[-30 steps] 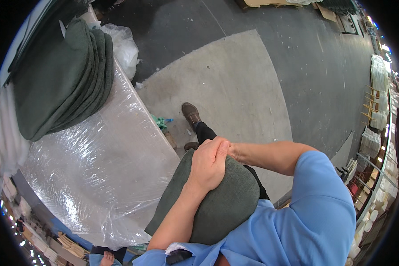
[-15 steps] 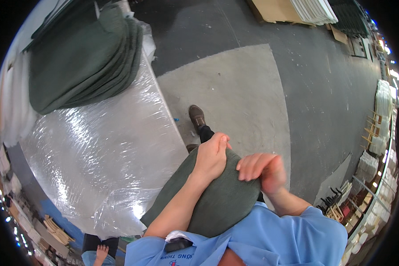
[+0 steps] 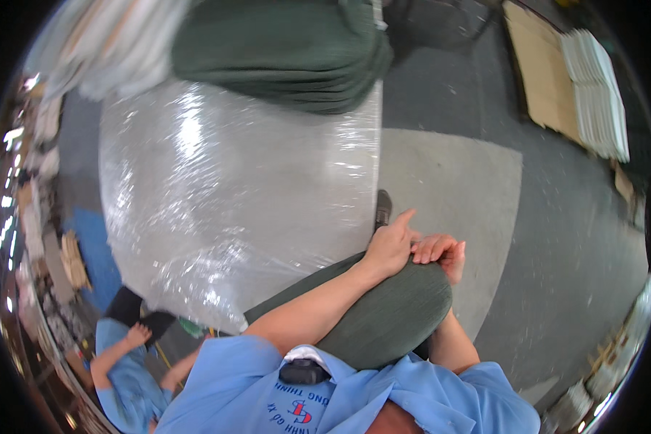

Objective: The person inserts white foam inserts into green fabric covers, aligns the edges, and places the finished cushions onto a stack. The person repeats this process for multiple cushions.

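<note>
A person in a light blue shirt holds a dark green cushion [image 3: 383,318] against the chest at lower centre of the frame, its underside and near end hidden by the arms and shirt. The left hand [image 3: 390,246] lies flat on the cushion's top, fingers together and thumb raised; the right hand [image 3: 440,253] curls its fingers over the far edge, the palm out of sight. Above and left of them, a desk [image 3: 239,195] wrapped in crinkled clear plastic film fills the middle left, its glare masking the surface beneath. A stack of matching green cushions [image 3: 282,50] sits at its far end at upper centre, cut off by the rim. White flat sheets [image 3: 593,94] lie stacked on brown board at upper right. A second person [image 3: 126,362] in blue appears at lower left, blurred and distorted. One dark shoe [image 3: 383,210] shows on the grey floor.
</note>
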`<state>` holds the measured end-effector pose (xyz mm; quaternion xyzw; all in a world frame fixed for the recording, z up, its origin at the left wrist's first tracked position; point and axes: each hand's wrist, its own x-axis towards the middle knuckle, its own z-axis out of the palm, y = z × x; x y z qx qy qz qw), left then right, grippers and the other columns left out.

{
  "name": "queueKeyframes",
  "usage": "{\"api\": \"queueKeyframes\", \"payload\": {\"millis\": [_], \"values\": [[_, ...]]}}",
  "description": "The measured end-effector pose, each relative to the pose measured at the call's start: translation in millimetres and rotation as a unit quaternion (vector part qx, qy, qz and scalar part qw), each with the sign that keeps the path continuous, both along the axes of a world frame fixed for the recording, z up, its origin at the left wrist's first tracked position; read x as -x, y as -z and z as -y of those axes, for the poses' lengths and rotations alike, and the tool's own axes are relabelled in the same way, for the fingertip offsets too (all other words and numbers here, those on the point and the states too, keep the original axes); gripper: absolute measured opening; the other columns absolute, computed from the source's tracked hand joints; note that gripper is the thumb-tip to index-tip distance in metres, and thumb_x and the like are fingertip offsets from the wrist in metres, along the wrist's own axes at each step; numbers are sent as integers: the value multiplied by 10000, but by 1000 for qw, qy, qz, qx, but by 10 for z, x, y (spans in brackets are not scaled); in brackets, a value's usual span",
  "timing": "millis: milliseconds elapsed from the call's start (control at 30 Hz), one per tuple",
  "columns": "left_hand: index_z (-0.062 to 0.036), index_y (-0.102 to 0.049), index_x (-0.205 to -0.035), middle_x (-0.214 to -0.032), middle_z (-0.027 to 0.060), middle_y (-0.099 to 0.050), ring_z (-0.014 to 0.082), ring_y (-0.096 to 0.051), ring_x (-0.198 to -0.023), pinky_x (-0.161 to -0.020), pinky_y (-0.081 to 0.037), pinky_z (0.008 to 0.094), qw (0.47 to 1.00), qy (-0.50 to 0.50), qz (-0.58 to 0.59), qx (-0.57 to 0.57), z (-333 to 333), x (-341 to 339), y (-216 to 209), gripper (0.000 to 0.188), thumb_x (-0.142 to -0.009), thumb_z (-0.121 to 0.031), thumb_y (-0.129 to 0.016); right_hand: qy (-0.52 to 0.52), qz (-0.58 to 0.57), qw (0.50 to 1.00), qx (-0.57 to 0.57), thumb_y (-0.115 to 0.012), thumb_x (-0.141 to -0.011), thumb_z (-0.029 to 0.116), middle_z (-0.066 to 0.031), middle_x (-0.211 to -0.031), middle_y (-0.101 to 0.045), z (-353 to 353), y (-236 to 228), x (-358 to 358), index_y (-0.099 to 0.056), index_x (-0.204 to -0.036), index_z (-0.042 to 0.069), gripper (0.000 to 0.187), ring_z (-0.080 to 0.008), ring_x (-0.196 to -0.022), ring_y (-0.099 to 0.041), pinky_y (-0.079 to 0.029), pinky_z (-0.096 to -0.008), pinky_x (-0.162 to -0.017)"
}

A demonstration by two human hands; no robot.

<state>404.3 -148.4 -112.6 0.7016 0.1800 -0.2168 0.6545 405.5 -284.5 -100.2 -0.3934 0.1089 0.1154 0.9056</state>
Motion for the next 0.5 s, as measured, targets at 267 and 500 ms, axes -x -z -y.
{"api": "queueKeyframes", "payload": {"millis": [267, 500], "values": [[-50, -616, -1410, -1394, 189, -650, 372, -591, -1328, -1139, -449, 496, 935, 94, 259, -224, -1067, 738, -1336, 379, -1042, -119, -555, -224, 19, 973, 58, -538, -1085, 290, -128, -898, -665, 235, -14, -119, -606, -906, 23, 329, -249, -896, -659, -535, -428, -947], [-32, -495, -1478, -1407, 220, -619, 356, -611, -1288, -1125, -460, 484, 852, -463, -73, -231, -1914, 3423, -2184, 532, -1078, -372, -580, -434, -176, 852, 234, -748, -940, 241, -172, -1495, -549, 498, -650, 27, -426, -1591, 98, 739, -305, -1377, -555, -493, -459, -1101]]}}
